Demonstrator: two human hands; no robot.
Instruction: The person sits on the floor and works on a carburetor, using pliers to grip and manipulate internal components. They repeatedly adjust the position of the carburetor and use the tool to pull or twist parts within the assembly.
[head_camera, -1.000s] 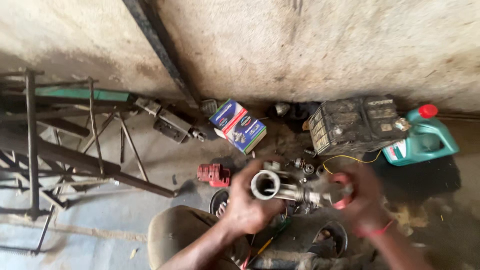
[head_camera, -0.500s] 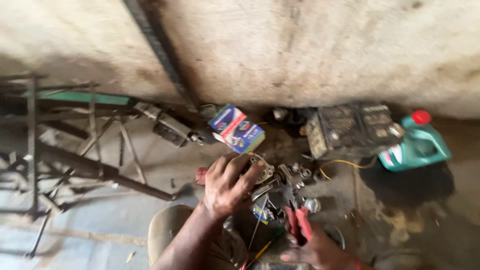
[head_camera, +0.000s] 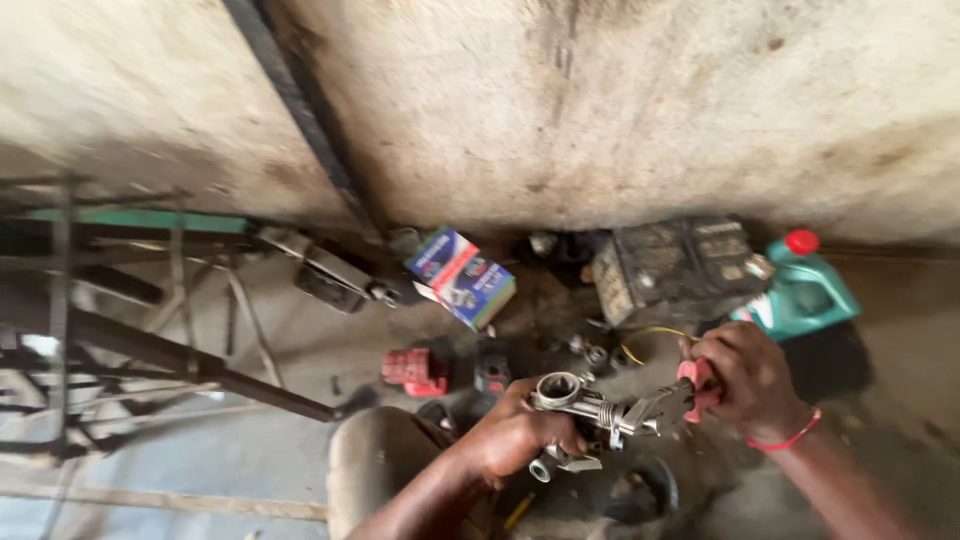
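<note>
Lower centre, left hand (head_camera: 515, 435) clasps the stiff, heavy-looking metal part (head_camera: 572, 400); right hand (head_camera: 748, 378) squeezes pliers (head_camera: 670, 402) biting its end.

Repair workshop: oil-stained concrete floor (head_camera: 250, 330), old battery (head_camera: 675, 268) upper right, oil jug (head_camera: 805, 295), scattered metal parts (head_camera: 590, 355), steel frame (head_camera: 120, 340) at left.

Left hand (head_camera: 515, 435) is curled closed, knuckles turned upward, forearm extended from the lower edge. Right hand (head_camera: 745, 375) is clenched in a fist, its wrist angled in from the right.
</note>
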